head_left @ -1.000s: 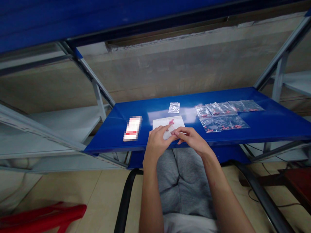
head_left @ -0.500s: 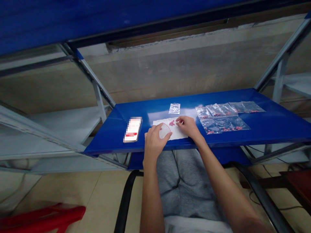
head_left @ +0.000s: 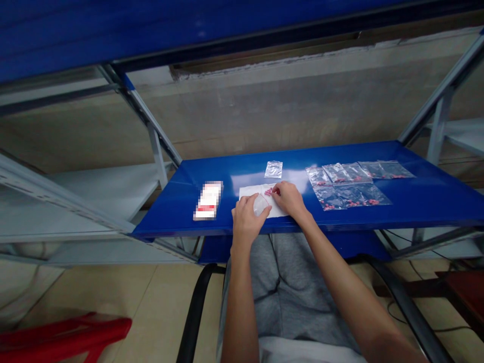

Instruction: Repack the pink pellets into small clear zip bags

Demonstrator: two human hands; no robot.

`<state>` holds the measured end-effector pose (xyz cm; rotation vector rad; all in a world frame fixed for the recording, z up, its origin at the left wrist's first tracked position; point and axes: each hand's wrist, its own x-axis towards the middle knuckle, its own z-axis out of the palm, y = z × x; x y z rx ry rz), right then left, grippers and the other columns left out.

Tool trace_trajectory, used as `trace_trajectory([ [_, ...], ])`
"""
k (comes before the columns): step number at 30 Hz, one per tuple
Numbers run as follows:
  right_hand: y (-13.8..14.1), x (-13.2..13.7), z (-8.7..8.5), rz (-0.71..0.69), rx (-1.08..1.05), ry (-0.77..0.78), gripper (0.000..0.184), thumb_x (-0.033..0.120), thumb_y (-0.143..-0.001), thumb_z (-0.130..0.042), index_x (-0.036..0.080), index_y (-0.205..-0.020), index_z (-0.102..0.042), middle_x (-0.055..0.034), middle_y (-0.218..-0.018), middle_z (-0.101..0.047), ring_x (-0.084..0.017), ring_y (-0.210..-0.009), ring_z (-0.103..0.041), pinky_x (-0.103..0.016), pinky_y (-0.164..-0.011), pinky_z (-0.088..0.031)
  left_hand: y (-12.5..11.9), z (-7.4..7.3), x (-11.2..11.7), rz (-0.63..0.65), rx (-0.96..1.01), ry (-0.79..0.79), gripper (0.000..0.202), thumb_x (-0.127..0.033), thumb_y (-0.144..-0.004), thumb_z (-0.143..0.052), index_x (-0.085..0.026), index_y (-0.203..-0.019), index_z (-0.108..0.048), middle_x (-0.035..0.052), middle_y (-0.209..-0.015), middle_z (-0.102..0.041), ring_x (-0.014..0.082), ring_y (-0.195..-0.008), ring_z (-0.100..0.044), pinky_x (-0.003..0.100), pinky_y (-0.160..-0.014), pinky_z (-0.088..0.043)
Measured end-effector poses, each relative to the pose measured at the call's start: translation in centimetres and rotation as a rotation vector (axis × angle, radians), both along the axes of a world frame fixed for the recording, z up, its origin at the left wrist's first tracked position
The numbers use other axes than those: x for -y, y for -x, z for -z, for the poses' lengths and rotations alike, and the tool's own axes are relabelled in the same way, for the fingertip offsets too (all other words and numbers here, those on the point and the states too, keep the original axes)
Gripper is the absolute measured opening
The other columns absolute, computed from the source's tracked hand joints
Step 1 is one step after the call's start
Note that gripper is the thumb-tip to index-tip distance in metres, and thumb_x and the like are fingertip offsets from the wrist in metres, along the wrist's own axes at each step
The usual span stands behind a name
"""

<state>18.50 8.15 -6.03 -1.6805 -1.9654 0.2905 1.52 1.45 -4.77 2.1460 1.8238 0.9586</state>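
My left hand [head_left: 247, 219] grips a small clear zip bag [head_left: 260, 204] by its sides, thumb and fingers curved around it. A thin red line marks the bag's mouth, which faces the upper right. Beneath it lies a white sheet [head_left: 279, 212], paper or cloth, on the blue table. A small heap of pinkish-red beads [head_left: 268, 192] rests on the sheet's far part. Over the heap's right side, my right hand [head_left: 290, 200] has its thumb and forefinger drawn together. Whether a bead is between those fingertips is too small to make out.
Several clear bags with red beads inside [head_left: 350, 194] lie on the right of the blue table [head_left: 234, 166]. A flat clear bag [head_left: 274, 170] lies behind the sheet. On the left is a phone [head_left: 208, 200]. A red plastic stool [head_left: 94, 330] stands on the floor.
My right hand has moved slightly left onto the beads, its fingertips closing at them. My left hand with the zip bag has shifted a little to the right.
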Motion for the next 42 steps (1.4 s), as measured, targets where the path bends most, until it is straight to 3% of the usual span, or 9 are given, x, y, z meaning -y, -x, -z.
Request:
trace_trajectory([
  [6,-0.5,0.8,0.2,-0.02,-0.165,-0.09,0.014,0.02,-0.094,-0.058,0.015,-0.094,-0.071,-0.0099,-0.092,-0.072,-0.022,-0.083,-0.063,-0.033,-0.08,-0.044,0.1,0.0,0.1,0.009,-0.002,0.007,0.046,-0.043,-0.089,-0.074,-0.025,-0.13,-0.064,0.0095,-0.122,-0.069,0.0304,-0.12,-0.063,0.043,-0.098,-0.049],
  [12,0.0,2.8,-0.7,-0.294,-0.5,-0.065,0.014,0.027,-0.096,-0.059,0.019,-0.094,-0.071,-0.0032,-0.084,-0.072,-0.017,-0.076,-0.063,-0.028,-0.073,-0.045,0.4,-0.8,0.5,0.024,-0.076,-0.031,0.047,-0.045,-0.09,-0.072,-0.024,-0.131,-0.065,0.0096,-0.125,-0.069,0.0312,-0.118,-0.063,0.042,-0.096,-0.049],
  [19,0.7,3.0,-2.2,-0.471,-0.425,-0.05,0.019,0.016,-0.095,-0.058,0.018,-0.089,-0.076,-0.0045,-0.085,-0.074,-0.017,-0.077,-0.063,-0.027,-0.073,-0.043,0.8,-0.3,0.2,0.137,0.08,-0.012,0.043,-0.035,-0.09,-0.075,-0.024,-0.13,-0.066,0.0072,-0.125,-0.072,0.026,-0.117,-0.066,0.038,-0.101,-0.049],
  [23,0.1,2.2,-1.9,-0.347,-0.417,-0.053,0.02,0.014,-0.093,-0.058,0.018,-0.091,-0.077,-0.0052,-0.09,-0.078,-0.018,-0.08,-0.066,-0.028,-0.075,-0.045,0.9,0.0,0.1,0.128,0.119,-0.016,0.046,-0.037,-0.088,-0.078,-0.022,-0.129,-0.065,0.0077,-0.116,-0.074,0.0252,-0.11,-0.068,0.038,-0.098,-0.051],
  [29,-0.6,0.6,0.3,-0.059,-0.198,-0.06,0.019,0.01,-0.088,-0.061,0.016,-0.097,-0.076,-0.0064,-0.086,-0.074,-0.019,-0.077,-0.062,-0.03,-0.079,-0.044,0.9,0.4,0.0,0.082,0.124,-0.036,0.047,-0.038,-0.086,-0.08,-0.021,-0.127,-0.066,0.0062,-0.107,-0.073,0.0239,-0.105,-0.068,0.036,-0.096,-0.052],
  [33,-0.2,0.2,0.7,-0.066,-0.086,-0.046,0.02,0.013,-0.092,-0.06,0.017,-0.105,-0.074,-0.0071,-0.092,-0.071,-0.019,-0.082,-0.061,-0.03,-0.082,-0.044,0.7,0.7,-0.1,0.084,0.112,-0.027,0.043,-0.038,-0.086,-0.08,-0.022,-0.124,-0.067,0.0061,-0.106,-0.073,0.0233,-0.103,-0.069,0.035,-0.094,-0.051],
  [37,0.4,0.4,0.0,-0.121,0.004,-0.006,0.019,0.015,-0.096,-0.058,0.019,-0.106,-0.073,-0.0089,-0.1,-0.069,-0.021,-0.09,-0.062,-0.029,-0.083,-0.043,0.6,0.8,-0.1,0.063,0.077,-0.008,0.042,-0.037,-0.086,-0.08,-0.022,-0.123,-0.068,0.0058,-0.105,-0.074,0.0251,-0.103,-0.068,0.038,-0.093,-0.049],
  [42,0.8,0.7,-0.8,-0.092,0.085,0.032,0.02,0.017,-0.099,-0.055,0.018,-0.11,-0.071,-0.0121,-0.107,-0.07,-0.024,-0.1,-0.063,-0.03,-0.082,-0.044,0.6,0.8,-0.1,0.066,0.082,0.012,0.043,-0.038,-0.086,-0.08,-0.023,-0.124,-0.068,0.0057,-0.107,-0.074,0.0252,-0.104,-0.068,0.038,-0.092,-0.048],
])
